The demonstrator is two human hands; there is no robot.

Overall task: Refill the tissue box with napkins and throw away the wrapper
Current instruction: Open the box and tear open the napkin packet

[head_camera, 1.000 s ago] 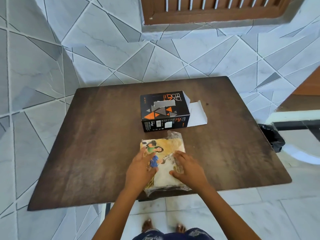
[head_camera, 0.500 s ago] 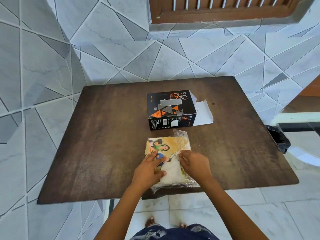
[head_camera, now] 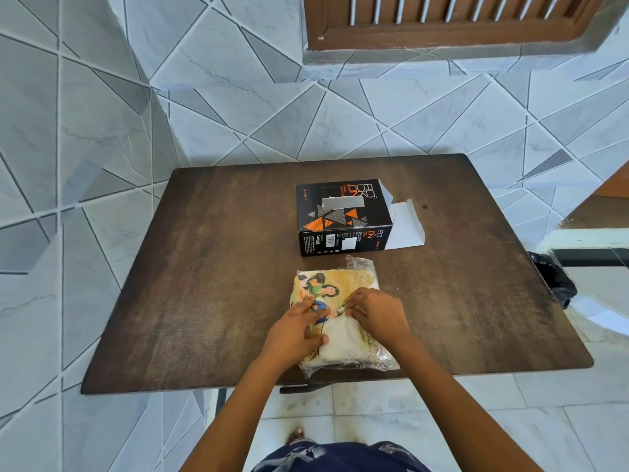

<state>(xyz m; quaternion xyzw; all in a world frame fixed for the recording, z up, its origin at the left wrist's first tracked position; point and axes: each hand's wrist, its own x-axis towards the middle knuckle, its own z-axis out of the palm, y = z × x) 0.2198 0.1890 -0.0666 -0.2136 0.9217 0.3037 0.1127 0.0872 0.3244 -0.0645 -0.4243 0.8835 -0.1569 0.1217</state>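
Opening step: our left hand (head_camera: 296, 330) presses the napkin pack (head_camera: 340, 284) flat-fingered, right hand (head_camera: 377, 315) pinches its wrapper (head_camera: 360, 267); next, a firm tear.

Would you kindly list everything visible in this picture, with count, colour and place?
table: 1, dark brown, centre
tissue box: 1, black with orange and grey triangles, table's far middle; white end flap open on its right
napkin pack: 1, clear plastic printed yellow and white, table's near edge
bag: 1, black, beside the table's right edge
shutter: 1, brown wood, top of view
tiles: many, pale grey, wall and floor
left grip: 1, bare hand, fingers lying on the pack
right grip: 1, bare hand, pinching the pack's plastic
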